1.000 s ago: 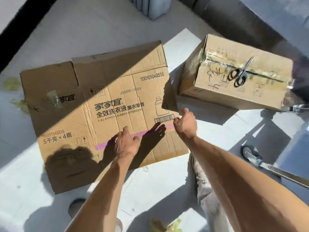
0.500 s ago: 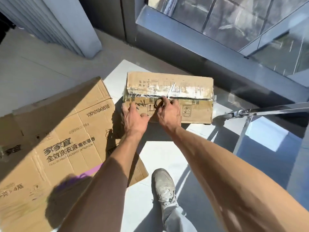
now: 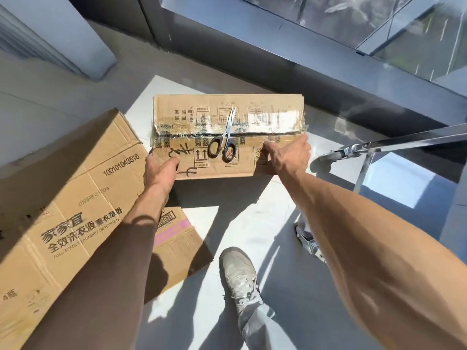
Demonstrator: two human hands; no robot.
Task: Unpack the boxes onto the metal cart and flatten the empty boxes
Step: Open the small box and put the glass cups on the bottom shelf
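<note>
Sealed taped box [image 3: 265,104], frame centre, held at both near corners: left hand [image 3: 159,173] and right hand [image 3: 290,155] grips closed around it. Scissors [image 3: 225,140] lie on top. Flattened box [image 3: 75,210] lower left.

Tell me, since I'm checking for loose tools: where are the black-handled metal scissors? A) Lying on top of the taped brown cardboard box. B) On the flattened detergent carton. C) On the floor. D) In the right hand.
A: the black-handled metal scissors lie on the taped brown cardboard box, with neither hand touching them.
</note>
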